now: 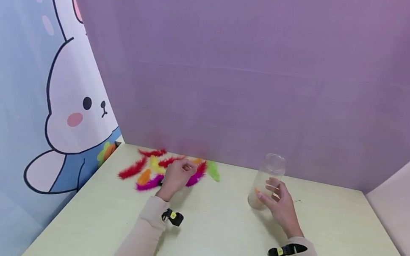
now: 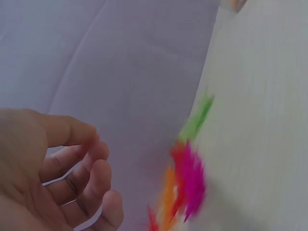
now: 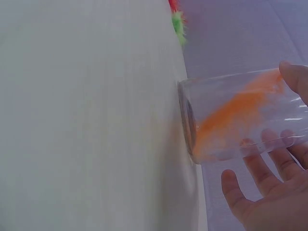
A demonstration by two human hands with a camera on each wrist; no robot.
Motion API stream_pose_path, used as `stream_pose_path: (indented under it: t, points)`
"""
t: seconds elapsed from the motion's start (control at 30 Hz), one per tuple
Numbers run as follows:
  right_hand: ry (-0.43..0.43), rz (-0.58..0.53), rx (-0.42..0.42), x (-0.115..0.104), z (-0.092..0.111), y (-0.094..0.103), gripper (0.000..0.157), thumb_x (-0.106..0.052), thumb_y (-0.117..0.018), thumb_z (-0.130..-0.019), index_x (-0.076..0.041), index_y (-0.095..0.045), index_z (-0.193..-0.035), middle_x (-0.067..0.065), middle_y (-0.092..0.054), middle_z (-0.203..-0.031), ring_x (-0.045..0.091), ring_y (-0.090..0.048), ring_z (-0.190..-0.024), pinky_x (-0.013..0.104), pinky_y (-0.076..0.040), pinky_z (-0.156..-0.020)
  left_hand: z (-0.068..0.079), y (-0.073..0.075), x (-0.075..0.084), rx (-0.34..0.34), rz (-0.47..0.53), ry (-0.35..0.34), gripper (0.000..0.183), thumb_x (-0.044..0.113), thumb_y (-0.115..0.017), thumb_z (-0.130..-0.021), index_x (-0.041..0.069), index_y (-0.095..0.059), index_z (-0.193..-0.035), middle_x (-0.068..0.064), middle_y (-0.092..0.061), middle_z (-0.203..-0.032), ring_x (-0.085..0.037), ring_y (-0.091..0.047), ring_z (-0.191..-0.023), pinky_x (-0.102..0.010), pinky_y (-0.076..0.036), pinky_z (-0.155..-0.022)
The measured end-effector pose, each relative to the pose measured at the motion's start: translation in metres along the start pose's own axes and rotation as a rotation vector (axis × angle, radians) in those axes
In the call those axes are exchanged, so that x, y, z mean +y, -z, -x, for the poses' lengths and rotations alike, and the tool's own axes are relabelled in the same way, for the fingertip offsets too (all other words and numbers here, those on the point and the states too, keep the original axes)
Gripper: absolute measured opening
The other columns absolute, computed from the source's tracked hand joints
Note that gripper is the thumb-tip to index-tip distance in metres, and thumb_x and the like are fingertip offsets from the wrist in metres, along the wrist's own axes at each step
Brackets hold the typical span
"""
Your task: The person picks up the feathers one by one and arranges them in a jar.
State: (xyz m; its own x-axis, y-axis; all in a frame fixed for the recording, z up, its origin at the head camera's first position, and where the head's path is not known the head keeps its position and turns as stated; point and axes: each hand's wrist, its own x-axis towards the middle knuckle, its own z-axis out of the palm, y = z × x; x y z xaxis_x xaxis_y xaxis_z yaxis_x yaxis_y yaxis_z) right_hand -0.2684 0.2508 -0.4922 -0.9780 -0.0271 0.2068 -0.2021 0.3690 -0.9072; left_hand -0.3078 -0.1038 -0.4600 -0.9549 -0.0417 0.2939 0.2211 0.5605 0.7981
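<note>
left hand (image 1: pixel 178 175): fingers loosely curled, empty, over feathers (image 1: pixel 154 168) | right hand (image 1: pixel 281 205): fingers wrapped round clear jar (image 1: pixel 266 181)

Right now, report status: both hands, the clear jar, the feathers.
Left hand over the scattered coloured feathers, fingers curled, holding nothing. Right hand steadies the upright clear plastic jar, orange feather inside. Nothing between them.

Even, soft, bright light is cast throughout; only faint shadows are seen beneath the forearms. Both wrist views are smeared by motion blur, and the feathers (image 2: pixel 188 175) are rendered as streaks of colour
</note>
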Motion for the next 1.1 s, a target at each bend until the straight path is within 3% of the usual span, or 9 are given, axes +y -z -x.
stream_pose_path:
  t: [0.13,0.27,0.4,0.47,0.53,0.63,0.7,0.87,1.1]
  points:
    - [0.005,0.009,-0.005,0.001,0.0,0.0,0.072,-0.032,-0.076,-0.094,-0.009,-0.038,-0.151,0.018,-0.047,-0.153,0.035,-0.048,-0.139,0.053,-0.036,-0.115,0.0,0.01,-0.005,-0.014,-0.101,0.032,0.008,0.02,-0.074,-0.094,0.013,-0.078,-0.092,-0.004,-0.075,-0.084,-0.018,-0.066,-0.072,-0.033,-0.054,-0.066]
    - [0.005,-0.001,-0.011,0.002,0.0,-0.001,0.072,-0.032,-0.076,-0.094,-0.009,-0.039,-0.151,0.018,-0.047,-0.153,0.034,-0.048,-0.139,0.054,-0.035,-0.116,0.004,0.015,-0.006,-0.077,-0.245,0.084,0.008,0.02,-0.072,-0.094,0.014,-0.077,-0.094,-0.002,-0.076,-0.087,-0.016,-0.065,-0.068,-0.032,-0.053,-0.059]
    - [0.004,-0.013,-0.013,0.0,0.001,-0.001,0.073,-0.031,-0.076,-0.093,-0.008,-0.038,-0.151,0.019,-0.046,-0.153,0.036,-0.047,-0.14,0.056,-0.034,-0.117,0.009,0.016,-0.007,-0.115,-0.37,0.076,0.008,0.014,-0.07,-0.091,0.012,-0.078,-0.094,-0.004,-0.077,-0.091,-0.02,-0.068,-0.07,-0.035,-0.055,-0.059]
    - [0.004,-0.016,-0.014,-0.001,0.001,0.0,0.074,-0.031,-0.076,-0.093,-0.007,-0.038,-0.151,0.019,-0.046,-0.153,0.036,-0.047,-0.14,0.057,-0.034,-0.117,0.01,0.015,-0.008,-0.112,-0.427,0.055,0.008,0.011,-0.07,-0.09,0.012,-0.077,-0.088,-0.003,-0.076,-0.087,-0.02,-0.067,-0.069,-0.035,-0.054,-0.056]
    - [0.003,-0.02,-0.014,-0.002,0.001,0.001,0.074,-0.032,-0.076,-0.093,-0.007,-0.038,-0.151,0.019,-0.045,-0.154,0.036,-0.046,-0.14,0.057,-0.034,-0.117,0.011,0.013,-0.008,-0.12,-0.466,0.06,0.018,0.008,-0.068,-0.09,0.013,-0.071,-0.073,0.001,-0.066,-0.072,-0.016,-0.057,-0.063,-0.032,-0.047,-0.052]
    - [0.004,-0.019,-0.014,-0.001,0.0,0.001,0.072,-0.032,-0.076,-0.094,-0.008,-0.038,-0.151,0.017,-0.045,-0.154,0.034,-0.046,-0.14,0.056,-0.035,-0.117,0.011,0.011,-0.01,-0.138,-0.498,0.088,0.038,0.006,-0.063,-0.09,0.014,-0.05,-0.056,0.004,-0.04,-0.057,-0.014,-0.037,-0.054,-0.03,-0.032,-0.047]
    - [0.005,-0.017,-0.013,0.0,0.0,0.001,0.071,-0.032,-0.075,-0.094,-0.01,-0.038,-0.151,0.015,-0.046,-0.154,0.034,-0.047,-0.14,0.055,-0.035,-0.117,0.011,0.01,-0.011,-0.149,-0.506,0.116,0.044,0.004,-0.061,-0.091,0.015,-0.041,-0.054,0.002,-0.03,-0.056,-0.015,-0.03,-0.053,-0.031,-0.028,-0.046]
    - [0.008,0.005,-0.012,0.001,-0.001,0.001,0.073,-0.033,-0.075,-0.094,-0.008,-0.038,-0.152,0.014,-0.047,-0.153,0.032,-0.048,-0.139,0.051,-0.037,-0.115,0.014,0.006,-0.013,-0.144,-0.525,0.149,0.039,0.002,-0.061,-0.091,0.015,-0.045,-0.057,0.002,-0.037,-0.054,-0.015,-0.036,-0.05,-0.033,-0.035,-0.045]
    - [0.002,0.025,-0.005,0.002,-0.001,0.001,0.07,-0.035,-0.075,-0.094,-0.012,-0.041,-0.15,0.011,-0.049,-0.152,0.028,-0.05,-0.138,0.034,-0.04,-0.11,0.014,0.002,-0.017,-0.133,-0.522,0.162,0.036,0.003,-0.065,-0.091,0.013,-0.05,-0.059,0.002,-0.038,-0.054,-0.015,-0.036,-0.05,-0.032,-0.035,-0.044]
